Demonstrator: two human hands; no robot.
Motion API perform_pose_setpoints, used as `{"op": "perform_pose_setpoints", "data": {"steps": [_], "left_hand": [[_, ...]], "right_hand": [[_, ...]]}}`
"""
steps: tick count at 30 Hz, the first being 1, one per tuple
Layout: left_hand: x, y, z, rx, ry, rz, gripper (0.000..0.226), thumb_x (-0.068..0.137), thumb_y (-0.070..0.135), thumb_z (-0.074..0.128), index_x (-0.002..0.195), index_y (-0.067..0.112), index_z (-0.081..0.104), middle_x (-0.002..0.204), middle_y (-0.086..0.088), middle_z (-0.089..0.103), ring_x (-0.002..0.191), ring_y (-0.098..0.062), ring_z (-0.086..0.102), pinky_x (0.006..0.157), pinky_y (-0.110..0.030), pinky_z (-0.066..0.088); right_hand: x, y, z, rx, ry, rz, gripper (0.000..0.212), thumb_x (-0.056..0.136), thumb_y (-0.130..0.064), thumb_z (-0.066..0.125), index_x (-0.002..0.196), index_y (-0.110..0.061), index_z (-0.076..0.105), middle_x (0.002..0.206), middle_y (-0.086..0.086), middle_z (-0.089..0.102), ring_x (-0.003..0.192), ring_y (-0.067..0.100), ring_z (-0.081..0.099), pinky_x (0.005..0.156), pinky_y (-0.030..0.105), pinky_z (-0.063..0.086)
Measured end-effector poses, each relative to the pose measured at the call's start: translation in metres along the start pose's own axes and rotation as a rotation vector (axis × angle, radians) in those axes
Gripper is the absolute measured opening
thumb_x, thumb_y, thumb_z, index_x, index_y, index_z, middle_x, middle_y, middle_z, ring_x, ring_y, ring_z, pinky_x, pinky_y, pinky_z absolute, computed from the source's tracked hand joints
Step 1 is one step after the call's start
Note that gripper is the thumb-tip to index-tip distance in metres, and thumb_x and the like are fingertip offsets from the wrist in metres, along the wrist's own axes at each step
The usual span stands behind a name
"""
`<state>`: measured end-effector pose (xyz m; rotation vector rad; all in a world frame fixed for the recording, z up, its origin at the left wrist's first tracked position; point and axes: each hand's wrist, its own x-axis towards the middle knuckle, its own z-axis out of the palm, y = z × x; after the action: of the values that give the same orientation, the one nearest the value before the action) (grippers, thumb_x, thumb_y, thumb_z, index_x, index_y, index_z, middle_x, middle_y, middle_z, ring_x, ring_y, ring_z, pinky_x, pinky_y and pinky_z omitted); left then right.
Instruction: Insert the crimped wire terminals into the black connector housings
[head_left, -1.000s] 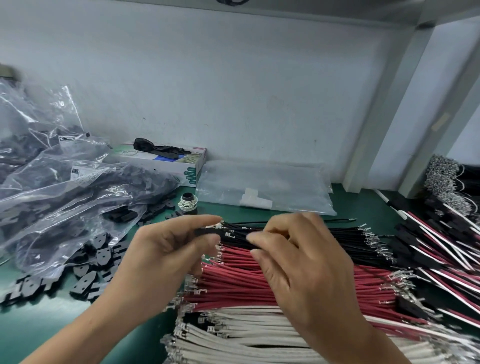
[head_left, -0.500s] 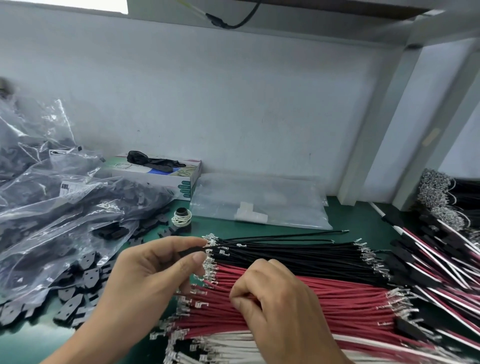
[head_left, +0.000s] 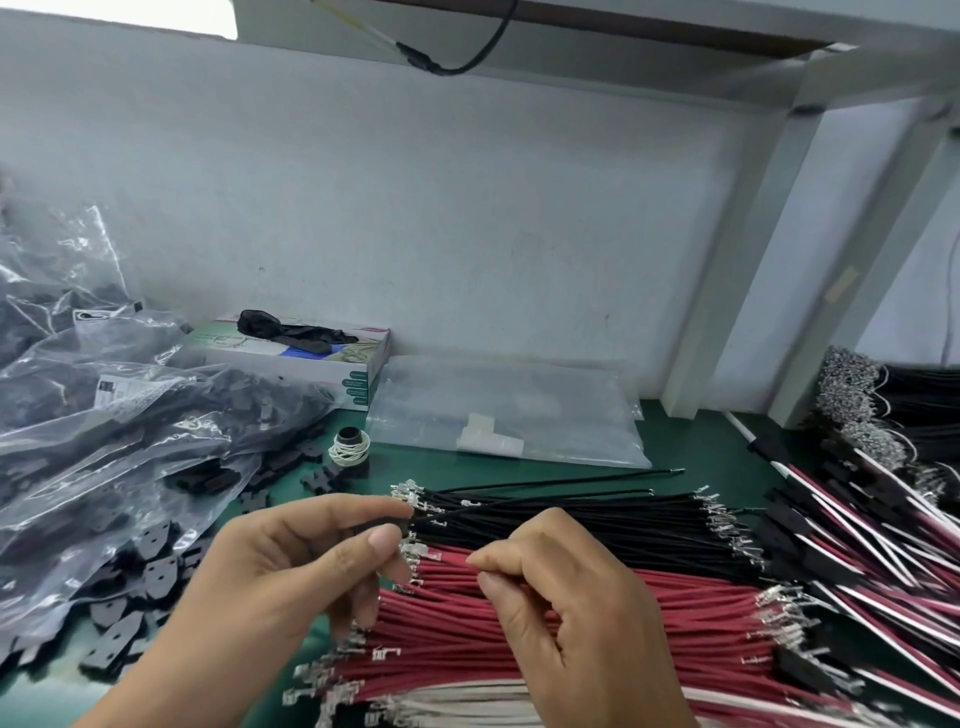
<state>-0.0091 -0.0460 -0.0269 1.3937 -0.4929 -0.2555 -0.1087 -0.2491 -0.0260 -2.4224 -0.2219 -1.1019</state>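
My left hand (head_left: 291, 571) pinches a small black connector housing (head_left: 387, 524) between thumb and forefinger. A black wire (head_left: 519, 501) runs from the housing off to the right. My right hand (head_left: 576, 608) is over the red wires (head_left: 701, 618), thumb and forefinger pinching one red wire near its crimped end. Above the red wires lies the row of black wires (head_left: 597, 519), below them the white wires (head_left: 467, 701). All have silver crimped terminals (head_left: 410, 491) at their ends.
Loose black housings (head_left: 130, 629) lie on the green mat (head_left: 691, 447) at the left, under plastic bags of parts (head_left: 104, 431). A glove box (head_left: 291, 353), a spool (head_left: 350, 447) and a flat clear bag (head_left: 509, 415) sit behind. Finished harnesses (head_left: 857, 519) pile at the right.
My right hand has let go of the black wire by the housing and dropped to the red wires, where it now pinches one. The left hand still holds the housing.
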Motion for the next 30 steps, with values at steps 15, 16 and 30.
{"op": "perform_pose_setpoints", "data": {"steps": [15, 16, 30], "left_hand": [[-0.009, 0.014, 0.013, -0.207, -0.132, -0.226, 0.08, 0.043, 0.047, 0.102, 0.102, -0.001, 0.078, 0.068, -0.029, 0.065, 0.041, -0.022, 0.054, 0.038, -0.019, 0.041], [-0.009, 0.015, 0.012, -0.207, -0.135, -0.229, 0.08, 0.043, 0.047, 0.102, 0.101, -0.002, 0.078, 0.068, -0.029, 0.065, 0.041, -0.022, 0.053, 0.038, -0.019, 0.041], [-0.008, 0.012, 0.009, -0.176, -0.14, -0.265, 0.079, 0.043, 0.047, 0.103, 0.1, -0.001, 0.078, 0.07, -0.029, 0.064, 0.043, -0.024, 0.053, 0.04, -0.021, 0.042]], "right_hand": [[-0.003, -0.006, -0.01, 0.032, 0.089, 0.019, 0.019, 0.093, -0.03, 0.065, 0.086, -0.022, 0.08, 0.08, -0.008, 0.062, 0.064, 0.004, 0.054, 0.055, 0.016, 0.043], [-0.003, -0.006, -0.01, 0.029, 0.091, 0.02, 0.018, 0.093, -0.029, 0.065, 0.086, -0.022, 0.08, 0.08, -0.008, 0.062, 0.064, 0.003, 0.053, 0.056, 0.015, 0.042], [-0.004, -0.002, -0.011, 0.076, 0.038, 0.067, 0.023, 0.097, -0.027, 0.061, 0.093, -0.014, 0.08, 0.083, -0.005, 0.062, 0.067, 0.005, 0.053, 0.058, 0.015, 0.04]]}}
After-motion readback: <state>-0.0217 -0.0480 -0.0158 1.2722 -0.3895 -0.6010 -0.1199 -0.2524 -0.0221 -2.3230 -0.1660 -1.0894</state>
